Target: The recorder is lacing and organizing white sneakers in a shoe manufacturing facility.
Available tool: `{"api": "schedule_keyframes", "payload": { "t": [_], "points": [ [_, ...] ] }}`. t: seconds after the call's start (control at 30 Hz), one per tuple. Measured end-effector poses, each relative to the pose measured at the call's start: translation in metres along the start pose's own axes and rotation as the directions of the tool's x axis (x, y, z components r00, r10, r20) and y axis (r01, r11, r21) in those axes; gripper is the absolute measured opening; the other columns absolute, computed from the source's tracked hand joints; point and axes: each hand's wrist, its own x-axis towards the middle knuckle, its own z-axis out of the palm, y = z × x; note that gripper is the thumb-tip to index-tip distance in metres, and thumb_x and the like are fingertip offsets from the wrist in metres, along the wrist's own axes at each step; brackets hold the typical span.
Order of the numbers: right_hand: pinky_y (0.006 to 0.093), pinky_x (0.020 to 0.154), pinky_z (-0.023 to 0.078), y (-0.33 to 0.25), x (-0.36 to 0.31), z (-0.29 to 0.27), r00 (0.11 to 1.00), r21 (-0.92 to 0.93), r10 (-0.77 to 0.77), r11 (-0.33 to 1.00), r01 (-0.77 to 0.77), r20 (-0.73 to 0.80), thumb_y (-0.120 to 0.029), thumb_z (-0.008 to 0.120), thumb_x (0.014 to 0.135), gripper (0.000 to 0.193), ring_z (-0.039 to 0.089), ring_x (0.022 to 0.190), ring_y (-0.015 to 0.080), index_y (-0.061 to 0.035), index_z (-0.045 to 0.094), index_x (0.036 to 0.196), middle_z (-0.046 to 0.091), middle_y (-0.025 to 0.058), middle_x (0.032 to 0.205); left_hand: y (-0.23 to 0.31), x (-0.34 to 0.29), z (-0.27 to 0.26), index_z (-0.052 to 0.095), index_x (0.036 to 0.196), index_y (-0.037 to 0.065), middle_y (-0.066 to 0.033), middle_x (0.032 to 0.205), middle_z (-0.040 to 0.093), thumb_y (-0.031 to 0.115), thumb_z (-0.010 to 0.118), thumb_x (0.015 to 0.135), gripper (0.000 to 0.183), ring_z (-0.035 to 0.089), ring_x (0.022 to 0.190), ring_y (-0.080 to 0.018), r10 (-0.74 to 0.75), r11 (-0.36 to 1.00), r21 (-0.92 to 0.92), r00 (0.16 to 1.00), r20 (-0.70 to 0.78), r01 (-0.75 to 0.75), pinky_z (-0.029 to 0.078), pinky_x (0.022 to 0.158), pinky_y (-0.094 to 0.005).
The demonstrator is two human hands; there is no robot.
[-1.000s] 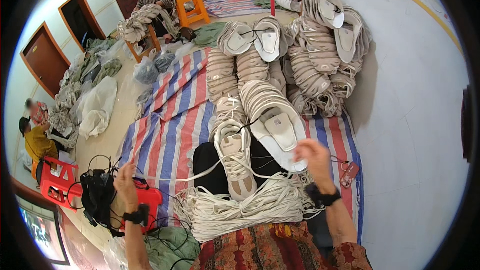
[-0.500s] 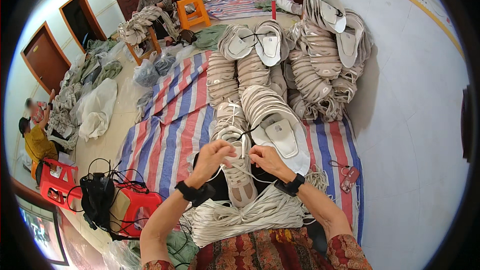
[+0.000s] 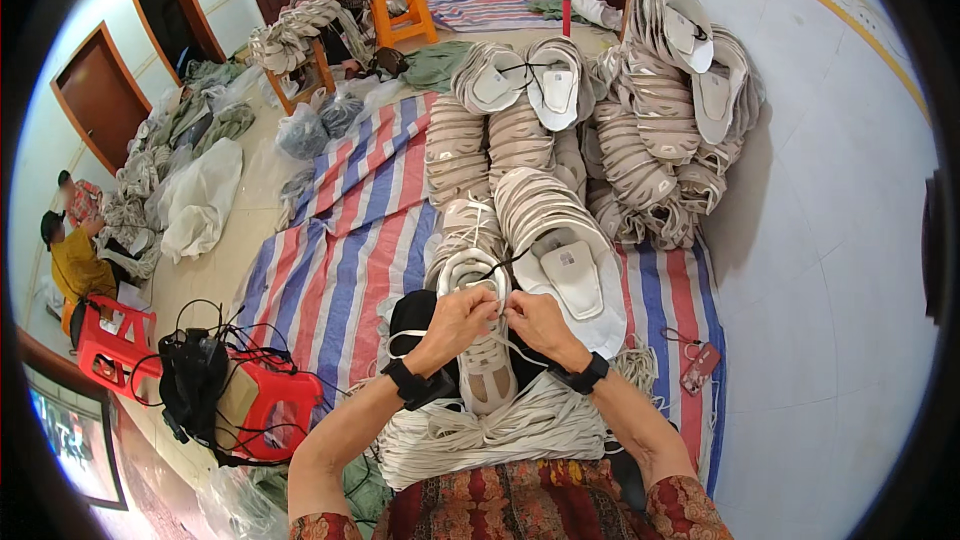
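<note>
A beige and white shoe upper (image 3: 487, 380) lies toe toward me over my lap, laces threaded in its lower eyelets. My left hand (image 3: 462, 323) is closed in a pinch over the left side of its opening, with a white shoelace (image 3: 398, 342) looping out beside it. Close by, my right hand (image 3: 541, 326) pinches at the right eyelet edge, and lace hangs below its fingers. The fingertips hide the exact grip on the lace. A thick bundle of white laces (image 3: 440, 445) rests across my lap.
Nested stacks of shoe uppers (image 3: 560, 210) stand ahead, with more piled (image 3: 650, 130) by the right wall. A striped tarp (image 3: 350, 240) covers the floor. Red stools (image 3: 275, 410) with a black bag (image 3: 195, 380) stand at left. Other people (image 3: 80, 260) sit farther off.
My left hand has moved right and closed in on the shoe's opening, close to my right hand. My right hand has shifted slightly. The whole view has swung a little left.
</note>
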Motion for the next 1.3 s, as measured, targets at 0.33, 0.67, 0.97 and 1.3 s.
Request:
{"api": "schedule_keyframes", "payload": {
  "t": [0.33,0.67,0.97,1.3],
  "points": [
    [0.0377,0.070,0.042,-0.049,0.017,0.004,0.924,-0.064,-0.373,0.927,0.369,-0.089,-0.010,0.055,0.078,0.012,0.053,0.077,0.0313,-0.0017,0.057,0.087,0.056,0.0143,0.080,-0.037,-0.035,-0.045,0.061,0.092,-0.004,-0.0112,0.070,0.064,0.006,0.056,0.082,0.015,0.060,0.052,-0.0117,-0.185,0.953,-0.291,0.922,-0.340,0.085,0.044,0.040,-0.0189],
    [0.0385,0.065,0.042,-0.048,0.026,0.031,0.930,-0.211,-0.265,0.923,0.321,0.253,-0.009,0.051,0.076,0.010,0.054,0.073,0.0299,-0.0045,0.057,0.084,0.053,0.0121,0.075,-0.052,-0.049,-0.041,0.057,0.086,-0.002,-0.0064,0.074,0.061,0.012,0.055,0.084,0.014,0.062,0.059,-0.0118,-0.134,0.935,-0.340,0.989,-0.068,0.103,0.043,0.040,-0.0188],
    [0.0389,0.064,0.042,-0.056,0.027,0.029,0.879,-0.186,-0.348,0.888,0.420,0.325,-0.006,0.052,0.073,0.013,0.052,0.073,0.0317,-0.0020,0.057,0.084,0.052,0.0136,0.078,-0.067,-0.032,-0.028,0.064,0.080,0.004,-0.0149,0.070,0.061,0.006,0.054,0.070,0.014,0.060,0.064,-0.0304,0.431,0.868,0.408,0.838,-0.334,-0.284,0.047,0.056,-0.0364],
    [0.0383,0.058,0.041,-0.061,0.028,0.041,0.888,-0.389,-0.392,0.799,0.457,0.239,-0.004,0.058,0.069,0.007,0.052,0.068,0.0298,-0.0017,0.055,0.076,0.050,0.0118,0.071,-0.057,-0.037,-0.021,0.045,0.083,0.004,-0.0167,0.062,0.052,0.008,0.053,0.078,0.010,0.052,0.061,-0.0368,0.359,0.904,0.349,0.881,-0.308,-0.246,0.039,0.055,-0.0420]
  ]
}}
